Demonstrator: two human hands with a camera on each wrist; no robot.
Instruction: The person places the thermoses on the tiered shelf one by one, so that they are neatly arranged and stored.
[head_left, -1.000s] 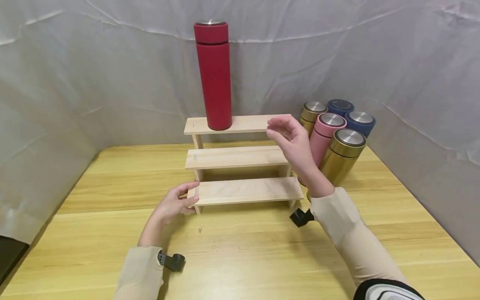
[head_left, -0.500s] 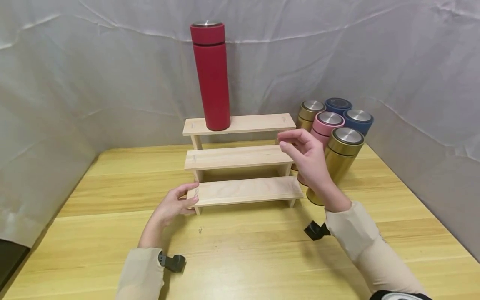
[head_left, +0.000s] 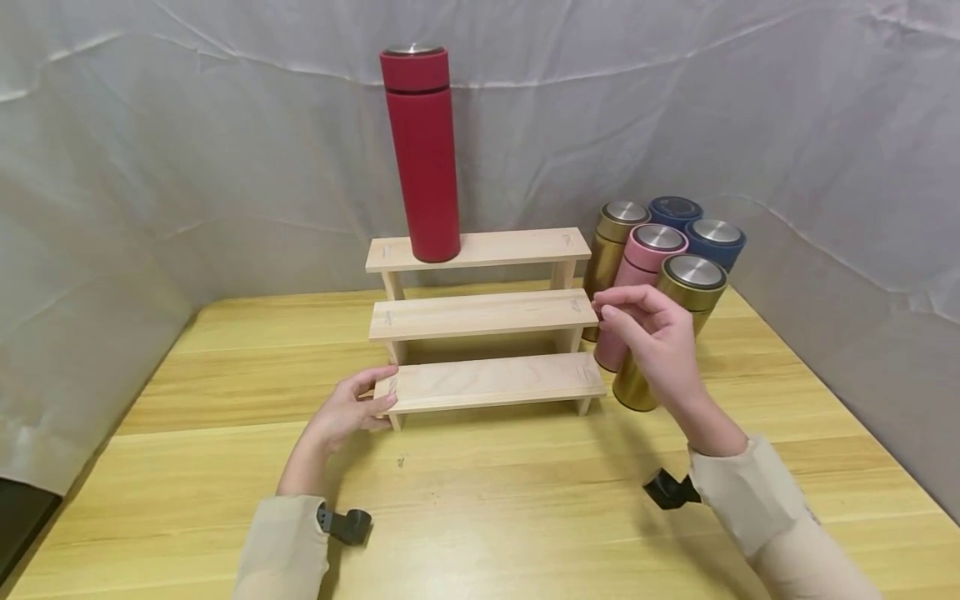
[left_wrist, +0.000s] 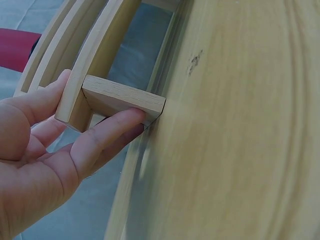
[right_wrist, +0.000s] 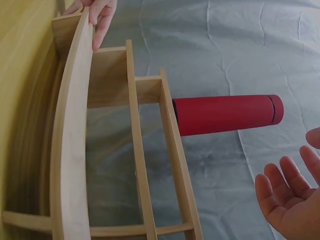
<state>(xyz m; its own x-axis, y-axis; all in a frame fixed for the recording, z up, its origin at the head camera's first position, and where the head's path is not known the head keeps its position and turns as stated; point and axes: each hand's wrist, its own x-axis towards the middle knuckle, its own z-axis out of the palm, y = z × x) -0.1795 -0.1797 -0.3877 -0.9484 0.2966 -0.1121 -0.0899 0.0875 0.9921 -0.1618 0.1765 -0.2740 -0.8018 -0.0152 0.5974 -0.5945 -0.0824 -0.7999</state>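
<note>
A three-tier wooden display stand [head_left: 487, 379] stands on the table. My left hand [head_left: 348, 408] grips the left end of its lowest step, thumb on the board and fingers against the end leg [left_wrist: 125, 95]. A tall red thermos flask [head_left: 423, 167] is upright on the top step, left of its middle. My right hand [head_left: 656, 346] is in the air by the stand's right end, fingers loosely bent and holding nothing. Behind it, a gold flask [head_left: 637, 387] and a pink flask [head_left: 611, 350] are partly hidden. In the right wrist view, the right hand [right_wrist: 292, 200] is apart from the stand.
Another gold flask [head_left: 603, 267] and two blue flasks [head_left: 677, 210] complete the cluster right of the stand. Grey-white cloth [head_left: 262, 167] hangs behind and at both sides of the wooden table [head_left: 480, 517]. A dark object [head_left: 22, 525] shows at the far left edge.
My right hand has moved down and to the right, from beside the top step to near the middle step and the flasks. The left hand keeps its place on the stand.
</note>
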